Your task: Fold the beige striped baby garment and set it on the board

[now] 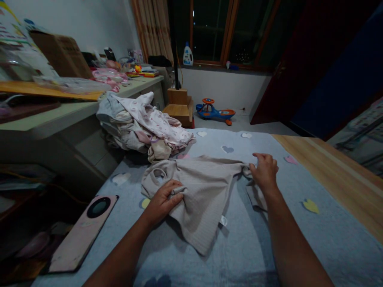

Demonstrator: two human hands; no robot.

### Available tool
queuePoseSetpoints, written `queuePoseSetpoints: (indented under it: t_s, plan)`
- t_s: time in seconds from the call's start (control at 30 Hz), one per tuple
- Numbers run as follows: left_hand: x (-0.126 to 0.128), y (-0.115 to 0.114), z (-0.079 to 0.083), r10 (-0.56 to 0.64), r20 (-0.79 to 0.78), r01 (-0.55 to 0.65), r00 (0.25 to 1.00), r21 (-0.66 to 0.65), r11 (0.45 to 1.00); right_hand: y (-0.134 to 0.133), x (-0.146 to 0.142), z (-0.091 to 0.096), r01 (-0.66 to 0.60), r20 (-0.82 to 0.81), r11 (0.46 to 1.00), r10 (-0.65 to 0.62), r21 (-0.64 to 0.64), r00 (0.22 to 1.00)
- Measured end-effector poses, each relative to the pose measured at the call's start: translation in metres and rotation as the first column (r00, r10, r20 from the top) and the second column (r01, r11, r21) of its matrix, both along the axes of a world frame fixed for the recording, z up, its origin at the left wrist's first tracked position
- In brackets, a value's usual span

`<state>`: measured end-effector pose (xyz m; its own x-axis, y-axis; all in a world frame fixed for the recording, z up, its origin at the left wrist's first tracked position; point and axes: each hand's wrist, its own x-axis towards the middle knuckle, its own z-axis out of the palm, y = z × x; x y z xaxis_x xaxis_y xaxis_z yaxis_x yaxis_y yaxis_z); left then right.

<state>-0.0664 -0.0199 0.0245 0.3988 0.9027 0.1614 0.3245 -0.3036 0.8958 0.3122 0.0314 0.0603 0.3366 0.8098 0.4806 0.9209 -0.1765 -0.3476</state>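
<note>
Both hands on a beige top spread over the blanket.

We see the left hand [163, 201] with its fingers curled, bunching a fold of the top [206, 187] just below the collar. The right hand [265, 171] lies fingers bent on the sleeve end; we cannot tell if it pinches. The top lies mid-blanket [299, 239], its long axis running left to right, collar to the left, with a folded flap pointing toward us. A clothes pile [143, 123] sits beyond and a phone [83, 231] lies to the left.
</note>
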Motion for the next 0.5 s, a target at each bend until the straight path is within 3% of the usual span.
queuePoseSetpoints:
  t_s: [0.07,0.1,0.17,0.27,0.33,0.4,0.5]
  plan:
    - [0.0,0.0,-0.003,0.009,0.035,-0.01,0.999,0.019,1.0,-0.013,-0.023,0.002,-0.176,-0.049,0.977,0.171,-0.123,0.984]
    - [0.0,0.0,-0.004,0.021,0.058,-0.022,0.998,0.02,1.0,-0.022,-0.036,0.003,-0.311,-0.12,0.925,0.291,-0.218,0.949]
    - [-0.003,0.0,-0.004,0.041,0.089,-0.042,0.995,0.01,0.999,-0.046,-0.06,0.005,-0.549,-0.251,0.75,0.488,-0.369,0.836]
    - [-0.008,0.001,0.0,0.044,0.077,-0.043,0.996,-0.013,0.999,-0.085,-0.086,0.003,-0.771,-0.338,0.497,0.701,-0.399,0.627]
    - [-0.011,0.002,0.004,0.043,0.049,-0.041,0.998,-0.023,0.999,-0.105,-0.094,-0.004,-0.834,-0.35,0.389,0.775,-0.392,0.526]
    - [-0.013,0.003,0.007,0.041,0.013,-0.04,0.999,-0.029,0.999,-0.117,-0.097,-0.015,-0.844,-0.334,0.357,0.801,-0.4,0.497]
    - [-0.014,0.006,0.006,0.022,-0.03,-0.023,0.999,-0.045,0.999,-0.118,-0.097,-0.034,-0.836,-0.327,0.407,0.785,-0.369,0.527]
